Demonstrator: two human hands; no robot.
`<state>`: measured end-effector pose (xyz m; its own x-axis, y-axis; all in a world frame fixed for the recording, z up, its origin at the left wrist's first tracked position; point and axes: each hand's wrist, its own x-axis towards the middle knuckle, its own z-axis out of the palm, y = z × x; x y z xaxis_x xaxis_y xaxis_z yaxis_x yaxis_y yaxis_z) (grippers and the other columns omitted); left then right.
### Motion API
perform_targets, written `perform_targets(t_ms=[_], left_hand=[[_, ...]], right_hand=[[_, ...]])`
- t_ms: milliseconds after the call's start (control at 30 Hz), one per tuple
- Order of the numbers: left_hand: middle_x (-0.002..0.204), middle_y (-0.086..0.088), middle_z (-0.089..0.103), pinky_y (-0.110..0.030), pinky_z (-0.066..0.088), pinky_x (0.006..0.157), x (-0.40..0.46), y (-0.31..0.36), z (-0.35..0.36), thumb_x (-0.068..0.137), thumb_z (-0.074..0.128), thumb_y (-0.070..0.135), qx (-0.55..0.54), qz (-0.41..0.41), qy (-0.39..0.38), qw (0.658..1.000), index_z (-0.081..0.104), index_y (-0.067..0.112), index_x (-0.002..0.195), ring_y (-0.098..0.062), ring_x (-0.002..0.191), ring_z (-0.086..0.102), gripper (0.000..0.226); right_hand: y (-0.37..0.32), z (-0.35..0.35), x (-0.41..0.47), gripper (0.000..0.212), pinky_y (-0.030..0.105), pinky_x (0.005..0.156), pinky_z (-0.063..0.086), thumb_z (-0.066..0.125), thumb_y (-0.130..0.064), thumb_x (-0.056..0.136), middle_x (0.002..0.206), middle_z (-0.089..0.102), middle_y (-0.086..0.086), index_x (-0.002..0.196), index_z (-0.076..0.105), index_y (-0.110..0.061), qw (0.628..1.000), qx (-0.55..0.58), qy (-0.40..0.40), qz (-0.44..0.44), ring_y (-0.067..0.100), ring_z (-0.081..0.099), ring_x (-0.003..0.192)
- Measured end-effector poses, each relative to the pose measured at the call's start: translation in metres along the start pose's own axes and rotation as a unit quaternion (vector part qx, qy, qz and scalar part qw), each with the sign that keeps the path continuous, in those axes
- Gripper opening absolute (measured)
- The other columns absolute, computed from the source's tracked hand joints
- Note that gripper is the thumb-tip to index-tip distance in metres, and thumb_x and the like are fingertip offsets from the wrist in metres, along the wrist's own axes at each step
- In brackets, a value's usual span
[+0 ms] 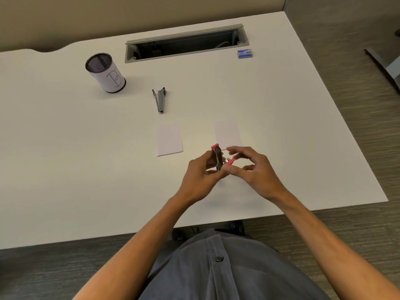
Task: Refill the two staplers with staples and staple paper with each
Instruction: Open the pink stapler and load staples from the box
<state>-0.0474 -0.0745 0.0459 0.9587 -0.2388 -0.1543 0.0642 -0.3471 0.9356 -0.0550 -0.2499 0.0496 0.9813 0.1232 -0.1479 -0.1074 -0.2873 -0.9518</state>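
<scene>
The left hand (200, 172) pinches the small pink-trimmed metal stapler (219, 159) upright, steadying it, while the right hand (249, 167) fingers pinch its hinged pink top, likely opening it for loading.

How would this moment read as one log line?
both hands: hold pink stapler open | grey stapler: on desk | staple box: far right

The pink stapler (219, 159) was half hidden by fingers (232, 170); print on the blue staple box (245, 53) was too small to read; the frame cut both forearms.
</scene>
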Motion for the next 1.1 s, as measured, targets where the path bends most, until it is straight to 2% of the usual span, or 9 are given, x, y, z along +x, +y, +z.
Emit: perform_targets(t_ms=[100,200,333,500,633,767,867,967,1100], left_hand=[[0.108,0.000,0.073,-0.029,0.053,0.094,-0.001,0.007,-0.006,0.089,0.070,0.015,-0.053,0.002,-0.082,0.995,0.064,0.011,0.118,-0.011,0.103,0.069,0.031],[0.106,-0.008,0.074,-0.035,0.054,0.094,-0.004,0.011,-0.008,0.091,0.066,0.008,-0.099,-0.006,-0.129,0.987,0.065,0.006,0.117,-0.020,0.101,0.071,0.026],[0.103,-0.009,0.074,-0.036,0.056,0.088,-0.007,0.016,-0.006,0.093,0.062,0.006,-0.129,-0.008,-0.137,0.982,0.067,0.007,0.114,-0.023,0.098,0.072,0.022],[0.103,-0.009,0.074,-0.038,0.057,0.090,-0.007,0.017,-0.006,0.094,0.060,0.007,-0.133,-0.015,-0.129,0.983,0.067,0.008,0.113,-0.023,0.098,0.072,0.020],[0.102,-0.011,0.074,-0.032,0.057,0.086,-0.007,0.018,-0.005,0.096,0.058,0.006,-0.142,-0.022,-0.126,0.982,0.066,0.003,0.115,-0.023,0.096,0.073,0.021],[0.099,-0.006,0.075,-0.032,0.056,0.088,-0.009,0.019,-0.002,0.094,0.059,0.004,-0.181,-0.024,-0.120,0.976,0.064,0.003,0.117,-0.023,0.099,0.072,0.023],[0.106,-0.011,0.074,-0.030,0.056,0.089,-0.009,0.018,-0.003,0.094,0.060,0.006,-0.193,-0.034,-0.109,0.975,0.063,0.002,0.121,-0.022,0.103,0.071,0.027],[0.108,-0.008,0.074,-0.031,0.054,0.094,-0.009,0.012,-0.006,0.090,0.069,0.012,-0.139,-0.036,-0.112,0.983,0.066,0.006,0.120,-0.018,0.102,0.071,0.031],[0.111,0.000,0.072,-0.030,0.053,0.097,-0.007,-0.006,-0.018,0.084,0.074,0.019,0.083,-0.016,-0.095,0.992,0.067,0.011,0.119,-0.006,0.100,0.068,0.037]], right_hand=[[-0.001,-0.003,0.005,0.053,0.026,0.097,0.047,0.069,-0.042,0.079,0.131,0.060,-0.014,0.130,0.058,-0.034,0.992,0.070,-0.099,0.031,0.001,0.052,0.124],[-0.004,0.000,0.006,0.046,0.025,0.099,0.048,0.063,-0.029,0.086,0.128,0.066,-0.004,0.131,0.060,-0.020,0.976,0.161,-0.139,0.044,0.009,0.058,0.123],[-0.006,0.007,0.005,0.036,0.032,0.089,0.055,0.062,-0.026,0.087,0.116,0.072,0.008,0.119,0.066,-0.009,0.968,0.222,-0.106,0.047,0.022,0.067,0.109],[-0.009,0.013,0.004,0.030,0.032,0.090,0.056,0.065,-0.024,0.083,0.110,0.074,0.007,0.110,0.071,-0.011,0.965,0.250,-0.063,0.057,0.023,0.069,0.104],[-0.012,0.015,0.004,0.026,0.027,0.079,0.056,0.066,-0.022,0.082,0.102,0.076,0.004,0.104,0.073,-0.010,0.968,0.244,-0.035,0.056,0.020,0.072,0.097],[-0.013,0.011,0.002,0.031,0.026,0.078,0.056,0.064,-0.022,0.085,0.111,0.074,0.003,0.114,0.069,-0.011,0.970,0.231,-0.060,0.039,0.020,0.070,0.104],[-0.013,0.006,-0.001,0.037,0.026,0.087,0.054,0.066,-0.022,0.084,0.115,0.073,0.002,0.120,0.067,-0.012,0.973,0.219,-0.068,0.030,0.016,0.067,0.110],[-0.014,0.003,-0.001,0.040,0.023,0.092,0.052,0.070,-0.018,0.082,0.113,0.073,0.000,0.122,0.067,-0.013,0.980,0.196,-0.035,0.013,0.012,0.066,0.111],[-0.013,0.000,0.001,0.041,0.017,0.089,0.052,0.075,-0.018,0.083,0.108,0.073,-0.013,0.119,0.064,-0.033,0.996,0.088,0.016,-0.025,0.003,0.065,0.107]])
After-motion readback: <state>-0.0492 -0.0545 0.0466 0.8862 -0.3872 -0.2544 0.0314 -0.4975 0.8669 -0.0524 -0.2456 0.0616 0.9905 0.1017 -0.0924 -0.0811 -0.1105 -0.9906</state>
